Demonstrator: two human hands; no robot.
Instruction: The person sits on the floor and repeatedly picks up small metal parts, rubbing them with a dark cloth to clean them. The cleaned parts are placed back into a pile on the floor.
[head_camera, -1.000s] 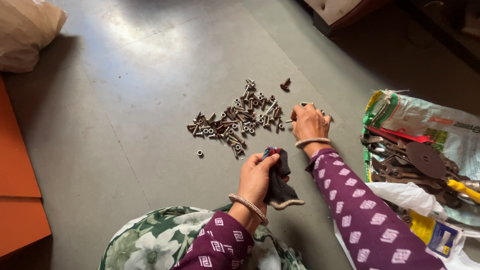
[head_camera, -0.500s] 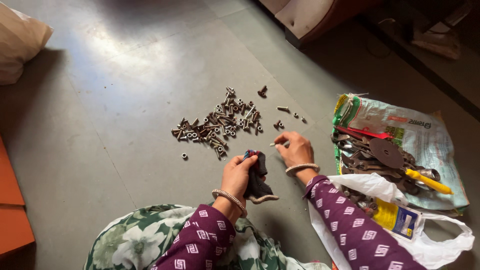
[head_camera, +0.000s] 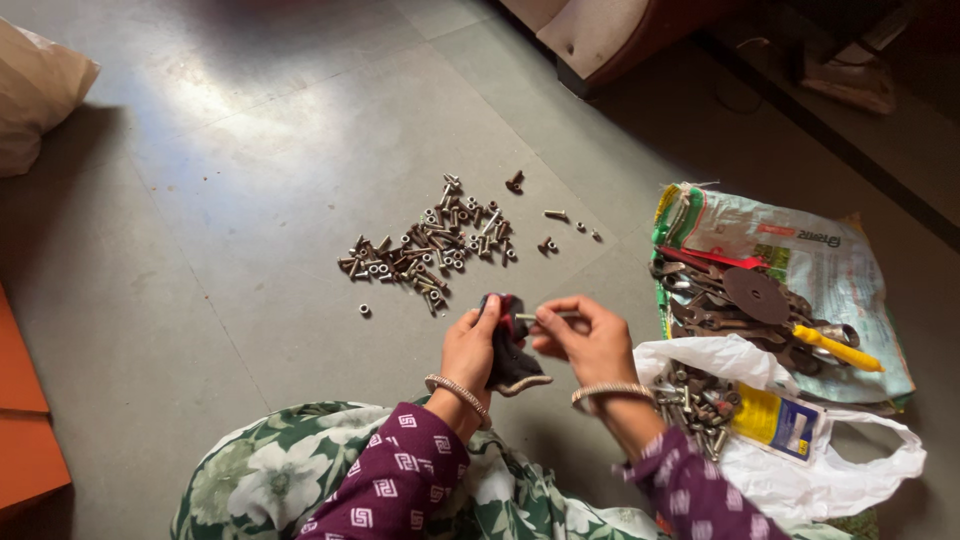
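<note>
Steel bolts and nuts (head_camera: 430, 250) lie scattered beyond the fingers; rusty tools (head_camera: 750, 310) sit on a sack off to the right. Right hand (head_camera: 590, 340) pinches a bolt (head_camera: 545, 316), lying crosswise, tip toward the dark cloth (head_camera: 508, 350) gripped by the left hand (head_camera: 468, 352).

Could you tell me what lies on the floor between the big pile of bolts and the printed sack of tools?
In the head view, a few stray bolts lie between the bolt pile and the sack; otherwise bare floor.
</note>
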